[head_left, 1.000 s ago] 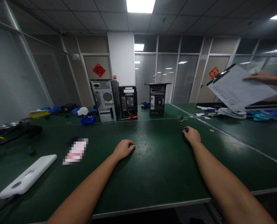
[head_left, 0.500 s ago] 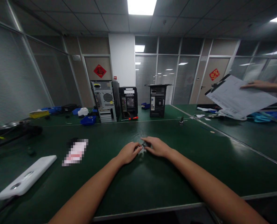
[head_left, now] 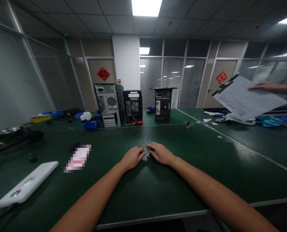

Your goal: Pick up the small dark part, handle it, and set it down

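My right hand (head_left: 160, 153) is over the green table with its fingers curled around a small dark metal part (head_left: 147, 148), mostly hidden by the fingers. Close on its left is my left hand (head_left: 133, 158), fingers bent and fingertips drawn together beside the same part. Whether the left fingers pinch a piece of their own is too small to tell. Farther right, another small metal piece (head_left: 187, 125) stands upright on the table.
Across the back stand a grey computer tower (head_left: 111, 104), a black case (head_left: 133, 106) and another tower (head_left: 163, 104). A red screwdriver (head_left: 138, 122) lies before them. A blue bin (head_left: 91, 125) and white device (head_left: 28, 183) are leftward. At right, another person's hand (head_left: 264, 86) holds a clipboard (head_left: 250, 98).
My right hand's index finger has curled in toward the small metal part, and the fingertips of my two hands have shifted slightly. The other person's clipboard has moved a little left.
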`<state>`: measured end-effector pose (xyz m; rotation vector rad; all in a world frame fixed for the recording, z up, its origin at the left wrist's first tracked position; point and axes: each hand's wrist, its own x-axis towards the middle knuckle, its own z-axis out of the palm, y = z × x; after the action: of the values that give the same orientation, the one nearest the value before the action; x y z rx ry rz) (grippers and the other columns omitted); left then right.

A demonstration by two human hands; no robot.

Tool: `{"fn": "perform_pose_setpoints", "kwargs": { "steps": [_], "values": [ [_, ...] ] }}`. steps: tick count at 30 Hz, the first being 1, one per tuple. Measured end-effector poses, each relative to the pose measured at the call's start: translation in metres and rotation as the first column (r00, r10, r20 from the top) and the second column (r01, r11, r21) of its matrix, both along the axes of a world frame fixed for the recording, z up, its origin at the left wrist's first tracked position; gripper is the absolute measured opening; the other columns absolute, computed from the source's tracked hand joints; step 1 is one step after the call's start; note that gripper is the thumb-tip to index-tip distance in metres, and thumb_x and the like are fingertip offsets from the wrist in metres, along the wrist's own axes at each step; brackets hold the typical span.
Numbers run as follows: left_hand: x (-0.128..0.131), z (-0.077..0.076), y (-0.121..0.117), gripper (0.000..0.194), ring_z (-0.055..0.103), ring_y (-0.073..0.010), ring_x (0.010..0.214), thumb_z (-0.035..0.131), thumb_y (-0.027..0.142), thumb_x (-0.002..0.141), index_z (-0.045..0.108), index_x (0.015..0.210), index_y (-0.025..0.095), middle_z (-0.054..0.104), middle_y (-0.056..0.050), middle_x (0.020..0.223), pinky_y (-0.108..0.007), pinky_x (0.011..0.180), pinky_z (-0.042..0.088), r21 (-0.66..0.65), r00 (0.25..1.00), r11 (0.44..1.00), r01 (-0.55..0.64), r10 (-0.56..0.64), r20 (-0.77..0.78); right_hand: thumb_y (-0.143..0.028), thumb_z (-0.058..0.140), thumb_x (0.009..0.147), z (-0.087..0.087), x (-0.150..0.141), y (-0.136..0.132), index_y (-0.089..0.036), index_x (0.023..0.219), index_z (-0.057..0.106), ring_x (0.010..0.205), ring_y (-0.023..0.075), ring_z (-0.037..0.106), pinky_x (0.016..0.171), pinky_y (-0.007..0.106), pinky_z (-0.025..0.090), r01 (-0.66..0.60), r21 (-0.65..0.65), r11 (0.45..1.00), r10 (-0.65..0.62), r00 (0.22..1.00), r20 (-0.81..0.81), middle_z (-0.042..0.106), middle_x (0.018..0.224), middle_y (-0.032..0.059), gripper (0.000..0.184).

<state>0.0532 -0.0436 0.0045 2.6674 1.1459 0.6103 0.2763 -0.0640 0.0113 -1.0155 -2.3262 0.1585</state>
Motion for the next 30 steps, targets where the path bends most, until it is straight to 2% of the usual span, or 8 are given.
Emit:
{"fn": "perform_pose_setpoints", "kwargs": {
  "steps": [5,9,12,15,21,30],
  "values": [
    [-0.003,0.0,0.002,0.032,0.06,-0.022,0.088,0.05,0.042,0.101,0.072,0.092,0.02,0.071,-0.005,0.088,-0.03,0.076,0.04,0.026,0.996,0.996,0.084,-0.083,-0.038,-0.024,0.058,0.093,0.004,-0.004,-0.004,-0.021,0.128,0.066,0.109,0.0215,0.065,0.099,0.037,0.049,-0.078,-0.058,0.995,0.07,0.989,-0.127,0.07,0.12,0.01,0.036],
    [-0.005,-0.002,0.006,0.033,0.061,-0.0209,0.087,0.055,0.045,0.099,0.077,0.094,0.021,0.074,-0.005,0.088,-0.028,0.076,0.04,-0.001,0.993,0.993,0.119,-0.119,-0.01,-0.02,0.064,0.086,0.004,-0.008,-0.005,-0.021,0.115,0.073,0.099,0.0196,0.067,0.09,0.033,0.051,-0.147,-0.084,0.986,0.132,0.978,-0.163,0.073,0.109,0.0067,0.03],
    [-0.005,-0.004,0.01,0.035,0.061,-0.0197,0.084,0.059,0.047,0.097,0.079,0.089,0.02,0.074,-0.005,0.083,-0.026,0.075,0.04,-0.043,0.992,0.991,0.13,-0.13,0.002,-0.015,0.065,0.081,0.002,-0.008,-0.004,-0.021,0.113,0.074,0.098,0.019,0.068,0.09,0.031,0.051,-0.176,-0.093,0.98,0.161,0.975,-0.154,0.074,0.108,0.0057,0.034],
    [-0.005,-0.009,0.014,0.032,0.061,-0.0183,0.082,0.064,0.046,0.094,0.08,0.087,0.019,0.075,-0.005,0.082,-0.025,0.074,0.04,-0.067,0.989,0.987,0.144,-0.141,0.039,-0.015,0.066,0.079,0.001,-0.007,-0.002,-0.021,0.114,0.074,0.098,0.0194,0.068,0.09,0.031,0.05,-0.168,-0.099,0.981,0.154,0.979,-0.131,0.074,0.109,0.0061,0.037],
    [-0.007,-0.011,0.017,0.03,0.061,-0.0176,0.083,0.067,0.046,0.092,0.08,0.09,0.019,0.075,-0.004,0.085,-0.022,0.073,0.04,-0.116,0.988,0.984,0.136,-0.125,0.094,-0.025,0.073,0.078,0.0,-0.006,-0.001,-0.021,0.106,0.074,0.093,0.0194,0.067,0.085,0.031,0.05,-0.111,-0.093,0.989,0.1,0.988,-0.121,0.073,0.102,0.0052,0.029],
    [-0.003,-0.006,0.011,0.032,0.059,-0.0166,0.08,0.06,0.04,0.096,0.078,0.086,0.016,0.07,-0.003,0.079,-0.022,0.072,0.039,-0.097,0.991,0.989,0.114,-0.106,0.088,-0.017,0.069,0.077,0.002,-0.008,-0.004,-0.019,0.102,0.069,0.09,0.0171,0.065,0.081,0.028,0.047,-0.086,-0.089,0.992,0.075,0.99,-0.122,0.071,0.1,0.0046,0.025]
  ]
}}
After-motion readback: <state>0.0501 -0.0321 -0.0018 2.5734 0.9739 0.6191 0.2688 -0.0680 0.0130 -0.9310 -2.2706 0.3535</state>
